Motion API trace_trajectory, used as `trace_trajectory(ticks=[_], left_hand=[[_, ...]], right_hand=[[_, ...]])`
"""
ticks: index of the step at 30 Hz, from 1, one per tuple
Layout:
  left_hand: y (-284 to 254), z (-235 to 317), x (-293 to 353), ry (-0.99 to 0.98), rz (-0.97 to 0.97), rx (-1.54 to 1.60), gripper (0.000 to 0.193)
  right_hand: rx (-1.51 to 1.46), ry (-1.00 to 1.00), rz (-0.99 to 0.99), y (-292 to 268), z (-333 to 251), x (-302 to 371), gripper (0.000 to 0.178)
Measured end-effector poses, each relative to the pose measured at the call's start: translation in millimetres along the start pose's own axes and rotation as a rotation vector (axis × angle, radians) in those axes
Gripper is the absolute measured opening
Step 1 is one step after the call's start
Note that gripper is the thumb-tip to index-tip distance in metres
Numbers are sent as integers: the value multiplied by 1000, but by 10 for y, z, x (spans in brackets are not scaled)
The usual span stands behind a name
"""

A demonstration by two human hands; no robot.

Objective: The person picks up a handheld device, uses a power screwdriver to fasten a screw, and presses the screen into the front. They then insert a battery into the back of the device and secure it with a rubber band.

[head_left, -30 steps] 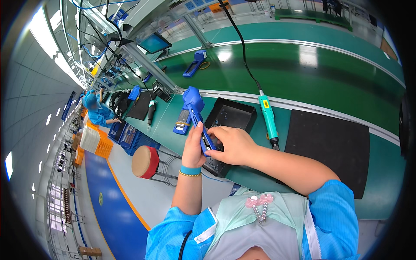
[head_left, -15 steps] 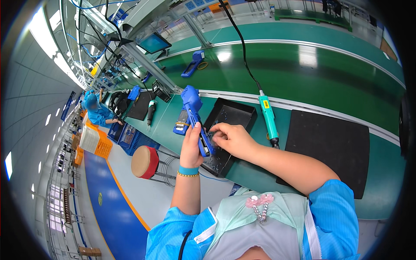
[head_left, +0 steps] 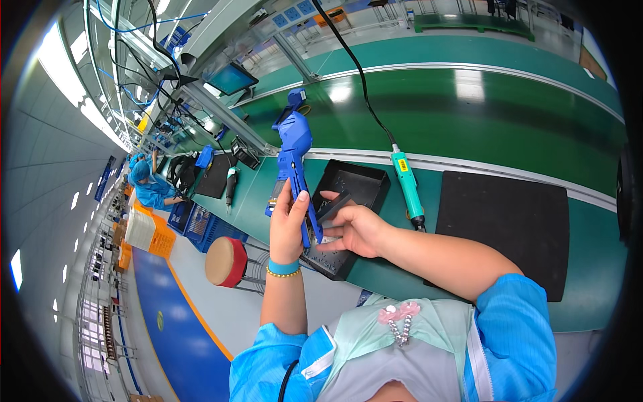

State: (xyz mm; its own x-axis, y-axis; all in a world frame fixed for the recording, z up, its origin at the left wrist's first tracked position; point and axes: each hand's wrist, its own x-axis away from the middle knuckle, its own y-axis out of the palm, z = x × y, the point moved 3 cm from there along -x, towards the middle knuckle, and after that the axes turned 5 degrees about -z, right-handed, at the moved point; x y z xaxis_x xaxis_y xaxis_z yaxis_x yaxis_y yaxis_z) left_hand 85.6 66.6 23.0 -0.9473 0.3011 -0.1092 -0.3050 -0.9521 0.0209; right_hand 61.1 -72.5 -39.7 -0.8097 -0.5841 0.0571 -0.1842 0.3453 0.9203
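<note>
My left hand (head_left: 288,231) is closed round a blue plastic device housing (head_left: 295,137), held upright over the bench with its rounded end away from me. In my right hand (head_left: 362,231) is a flat dark piece (head_left: 333,208), gripped by the fingers right beside the housing's lower part. Whether that piece touches the housing I cannot tell. Under both hands lies a black tray (head_left: 365,181) with many small screw-like bits in it. Partly hidden behind the housing, another blue unit with a clear part (head_left: 276,191) rests on the bench.
A green electric screwdriver (head_left: 408,184) on a black cable lies right of the tray, beside a black mat (head_left: 502,231). Another blue housing (head_left: 289,107) is on the green conveyor (head_left: 415,100). A round stool (head_left: 226,261) stands left, and a co-worker (head_left: 151,184) sits farther off.
My right hand has come up from the tray and now holds the flat dark piece by the housing. The housing in my left hand has turned slightly more upright.
</note>
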Motion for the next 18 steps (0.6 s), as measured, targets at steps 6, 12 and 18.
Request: trace_trajectory(ticks=[6, 12, 18], left_hand=[[-103, -203, -57, 41, 59, -1, 45], [-120, -161, 60, 128, 94, 47, 38], [-322, -336, 331, 65, -5, 476, 55]], right_hand=[[227, -79, -47, -97, 5, -94, 34], [950, -828, 350, -25, -655, -36, 44], [1322, -868, 1159, -647, -2460, 502, 50]])
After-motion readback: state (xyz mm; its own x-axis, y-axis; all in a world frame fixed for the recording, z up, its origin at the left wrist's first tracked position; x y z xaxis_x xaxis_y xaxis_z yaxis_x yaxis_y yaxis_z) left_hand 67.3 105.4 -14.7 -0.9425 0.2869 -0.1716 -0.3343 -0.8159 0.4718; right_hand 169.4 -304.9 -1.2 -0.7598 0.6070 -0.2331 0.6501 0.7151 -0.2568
